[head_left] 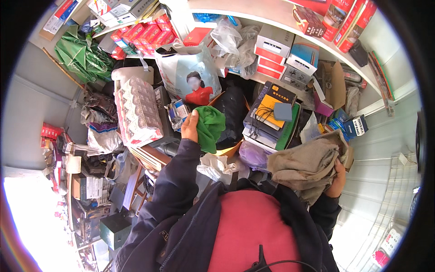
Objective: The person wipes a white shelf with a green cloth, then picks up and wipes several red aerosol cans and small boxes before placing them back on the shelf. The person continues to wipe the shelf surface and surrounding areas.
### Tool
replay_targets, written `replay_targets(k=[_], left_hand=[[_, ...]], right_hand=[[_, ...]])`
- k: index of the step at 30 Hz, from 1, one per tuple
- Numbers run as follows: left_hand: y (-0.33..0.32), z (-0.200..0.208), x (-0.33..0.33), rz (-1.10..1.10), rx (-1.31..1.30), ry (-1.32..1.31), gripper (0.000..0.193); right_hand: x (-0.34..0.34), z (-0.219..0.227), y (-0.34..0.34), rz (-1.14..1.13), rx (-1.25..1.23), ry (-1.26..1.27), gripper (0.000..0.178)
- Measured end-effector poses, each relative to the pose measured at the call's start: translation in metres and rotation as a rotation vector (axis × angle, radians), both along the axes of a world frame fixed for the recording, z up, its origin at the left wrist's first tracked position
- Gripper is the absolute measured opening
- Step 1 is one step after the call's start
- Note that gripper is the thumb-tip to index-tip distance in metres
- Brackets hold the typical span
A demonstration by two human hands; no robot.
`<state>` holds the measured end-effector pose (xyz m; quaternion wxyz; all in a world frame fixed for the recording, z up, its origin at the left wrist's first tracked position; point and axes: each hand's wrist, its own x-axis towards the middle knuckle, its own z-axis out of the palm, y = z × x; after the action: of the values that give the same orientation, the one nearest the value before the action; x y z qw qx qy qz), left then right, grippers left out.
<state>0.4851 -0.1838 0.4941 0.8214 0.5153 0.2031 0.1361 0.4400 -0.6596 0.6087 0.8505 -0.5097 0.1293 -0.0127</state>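
My left hand (190, 126) is closed on the edge of a crumpled green cloth (210, 128), which hangs down to the right of the fingers. At the right, my right hand (336, 179) grips a folded, worn grey-brown cloth (306, 165) by its right side; part of the fingers is hidden behind it. Between the two cloths stands a stack of books and boxes (272, 115) with a small blue-grey pad and a thin black cable on top. Behind the green cloth is a white printed carrier bag (188, 75).
A plastic-wrapped pack of rolls (139, 109) stands left of the bag. Shelves hold red boxes (152, 36), white boxes (274, 45) and clear plastic bags (226, 36). A purple bag (253, 154) lies below the book stack. A green sheet (84, 54) is bunched at far left.
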Motion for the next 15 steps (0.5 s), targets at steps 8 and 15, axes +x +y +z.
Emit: replay_targets(k=[8,15], left_hand=[[-0.022,-0.043,-0.041,0.076,-0.313,0.074,0.053],[-0.047,-0.061,-0.044,0.183,0.132,0.229,0.025]], right_hand=[[0.023,-0.043,-0.072,0.036,-0.080,0.007,0.047],[0.018,-0.048,-0.080,0.112,-0.007,0.058,0.049]])
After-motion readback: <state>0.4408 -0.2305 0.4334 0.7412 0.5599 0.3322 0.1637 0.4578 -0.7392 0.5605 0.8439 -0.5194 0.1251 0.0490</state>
